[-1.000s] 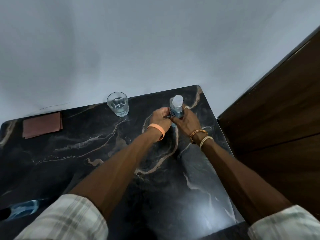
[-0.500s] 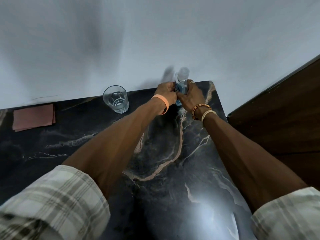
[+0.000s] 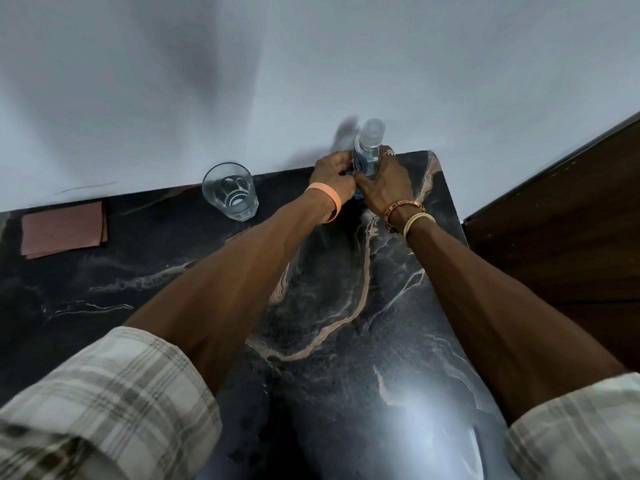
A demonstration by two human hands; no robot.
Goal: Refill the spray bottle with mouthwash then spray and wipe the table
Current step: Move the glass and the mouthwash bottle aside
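A small clear bottle (image 3: 367, 147) with blue liquid and a clear cap stands upright near the far right corner of the black marble table (image 3: 346, 341). My left hand (image 3: 330, 176) grips its left side and my right hand (image 3: 384, 183) wraps around its right side, so both hands are closed on it and hide its lower half. A folded reddish-brown cloth (image 3: 64, 229) lies flat at the far left of the table.
A clear drinking glass (image 3: 230, 191) with a little liquid stands left of my hands by the wall. A pale wall runs behind the table. A dark wooden panel (image 3: 571, 220) borders the table's right edge.
The view has shifted so hands and bottle sit higher and farther; a blue object at the lower left has left the frame. Both hands stay on the bottle.
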